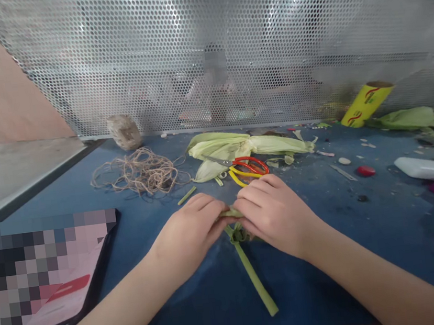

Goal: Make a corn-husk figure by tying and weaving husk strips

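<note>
Blue table (374, 217): pale green husks (218, 145) lie toward its far side, tangled twine (145, 174) to their left. Left hand (193, 228) and right hand (275, 216) sit close together near the middle, fingers curled into a tight pinch. Scissors (252, 165) with red and yellow handles lie just beyond the right hand. Stalk (256, 278) points toward the near edge. Green strip (231, 213) is held between both hands, near the stalk's knotted end.
</note>
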`<state>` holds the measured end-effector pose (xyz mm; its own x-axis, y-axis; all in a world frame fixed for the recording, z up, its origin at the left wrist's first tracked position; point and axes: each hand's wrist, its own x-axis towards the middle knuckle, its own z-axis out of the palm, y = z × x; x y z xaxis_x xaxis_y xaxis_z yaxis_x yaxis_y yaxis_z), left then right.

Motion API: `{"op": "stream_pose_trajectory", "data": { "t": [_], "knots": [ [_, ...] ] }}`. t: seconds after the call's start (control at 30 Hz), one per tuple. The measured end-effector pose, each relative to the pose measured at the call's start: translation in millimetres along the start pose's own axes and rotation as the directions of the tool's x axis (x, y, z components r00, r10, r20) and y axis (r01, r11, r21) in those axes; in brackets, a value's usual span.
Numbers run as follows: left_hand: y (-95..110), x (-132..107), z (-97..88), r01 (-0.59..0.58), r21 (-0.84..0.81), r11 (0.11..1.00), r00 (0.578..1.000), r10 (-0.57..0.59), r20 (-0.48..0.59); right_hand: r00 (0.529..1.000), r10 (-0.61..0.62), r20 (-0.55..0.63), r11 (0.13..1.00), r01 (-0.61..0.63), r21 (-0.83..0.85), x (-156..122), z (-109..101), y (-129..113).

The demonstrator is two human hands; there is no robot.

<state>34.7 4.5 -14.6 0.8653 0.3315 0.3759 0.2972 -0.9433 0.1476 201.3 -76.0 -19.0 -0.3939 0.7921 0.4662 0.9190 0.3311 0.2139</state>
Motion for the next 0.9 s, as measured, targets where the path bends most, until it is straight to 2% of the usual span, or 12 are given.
{"op": "stream_pose_trajectory", "data": {
  "t": [0.13, 0.43, 0.57, 0.73, 0.9],
  "knots": [
    [-1.1, 0.7, 3.3, -0.043, 0.02, 0.999, 0.999, 0.042, 0.034, 1.0, -0.007, 0.01, 1.0, 0.007, -0.011, -0.2, 3.3, 0.9],
    [0.6, -1.4, 0.2, -0.18, 0.222, 0.958, 0.976, 0.203, -0.084, 0.998, 0.041, 0.045, 0.996, -0.044, 0.077, 0.6, 2.2, -2.7],
    [0.6, 0.2, -3.3, -0.19, 0.23, 0.954, 0.977, 0.207, -0.051, 0.998, 0.048, 0.04, 0.997, -0.05, 0.065, 1.3, 2.5, -2.4],
    [-1.9, 0.5, -2.5, -0.157, 0.208, 0.965, 0.984, 0.172, -0.054, 0.999, 0.035, -0.02, 0.999, -0.034, 0.034, 1.5, 1.3, -2.0],
    [-2.2, -0.6, -0.9, -0.18, 0.245, 0.953, 0.973, 0.21, -0.1, 0.993, 0.108, 0.039, 0.975, -0.114, 0.192, 2.2, 0.8, -3.5]
  ]
}}
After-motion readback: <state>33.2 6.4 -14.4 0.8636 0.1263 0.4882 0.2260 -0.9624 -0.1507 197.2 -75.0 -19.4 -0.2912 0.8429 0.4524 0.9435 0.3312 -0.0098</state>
